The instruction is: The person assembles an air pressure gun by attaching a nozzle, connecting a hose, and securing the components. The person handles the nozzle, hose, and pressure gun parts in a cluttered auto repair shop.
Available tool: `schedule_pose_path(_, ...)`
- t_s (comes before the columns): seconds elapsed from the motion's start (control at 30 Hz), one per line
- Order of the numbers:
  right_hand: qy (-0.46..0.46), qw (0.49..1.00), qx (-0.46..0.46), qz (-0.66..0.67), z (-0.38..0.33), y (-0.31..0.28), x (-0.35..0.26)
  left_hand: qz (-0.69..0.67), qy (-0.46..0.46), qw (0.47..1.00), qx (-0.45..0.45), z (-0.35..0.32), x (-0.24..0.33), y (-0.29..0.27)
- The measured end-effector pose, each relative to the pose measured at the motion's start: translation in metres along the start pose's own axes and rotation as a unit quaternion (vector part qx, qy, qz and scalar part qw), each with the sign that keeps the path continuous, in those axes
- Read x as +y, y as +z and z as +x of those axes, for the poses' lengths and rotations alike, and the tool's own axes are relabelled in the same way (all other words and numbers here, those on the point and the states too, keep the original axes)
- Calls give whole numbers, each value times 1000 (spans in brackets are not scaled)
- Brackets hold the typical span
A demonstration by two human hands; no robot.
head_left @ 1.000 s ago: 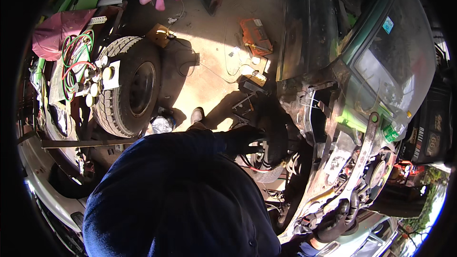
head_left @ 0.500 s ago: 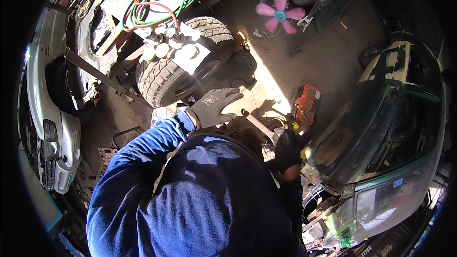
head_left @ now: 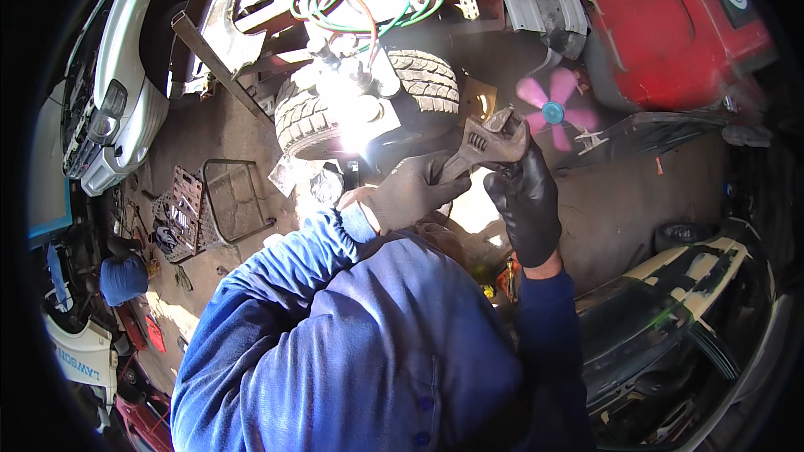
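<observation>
So the adjustable wrench (head_left: 501, 142) is up in front of the chest, gloved left hand (head_left: 410, 192) wrapped around the handle, right hand (head_left: 532, 205) gripping the head end. Edges: the tire (head_left: 429, 75) sits just past the left hand, pink fan (head_left: 553, 113) beyond the wrench head. Off to the right there's a decent stretch of floor (head_left: 620, 205) before the dark car's (head_left: 645, 326) edge.
</observation>
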State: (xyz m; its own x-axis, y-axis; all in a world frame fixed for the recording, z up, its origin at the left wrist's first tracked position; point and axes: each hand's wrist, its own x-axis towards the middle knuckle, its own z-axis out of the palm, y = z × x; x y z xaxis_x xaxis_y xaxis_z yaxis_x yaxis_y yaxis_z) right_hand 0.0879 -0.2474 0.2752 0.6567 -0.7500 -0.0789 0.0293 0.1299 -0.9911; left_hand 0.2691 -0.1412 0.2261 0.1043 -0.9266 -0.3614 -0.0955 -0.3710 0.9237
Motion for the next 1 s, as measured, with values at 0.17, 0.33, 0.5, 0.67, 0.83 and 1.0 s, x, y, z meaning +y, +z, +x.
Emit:
schedule_pose_path(0.17, 19, 993, -48, -104, 76, 14, 44, -76, -30, 996, 46, 31, 5, -2)
schedule_pose_path(0.33, 99, 993, -61, 26, 142, 10, 59, 65, -24, 975, 212, 23, -43, -76)
schedule_pose_path(0.5, 196, 973, -114, -32, 191, 12, 69, 38, -40, 896, 441, 58, -113, -135)
schedule_pose_path(0.67, 266, 927, -153, -215, 216, 21, 103, 237, -43, 847, 473, 120, -155, -164)
schedule_pose_path(0.83, 227, 917, -126, -304, 231, 18, 141, 188, -205, 863, 421, 153, -161, -171)
schedule_pose_path(1.0, 178, 870, -218, -405, 254, -4, 130, 160, -275, 865, 387, 155, -141, -167)
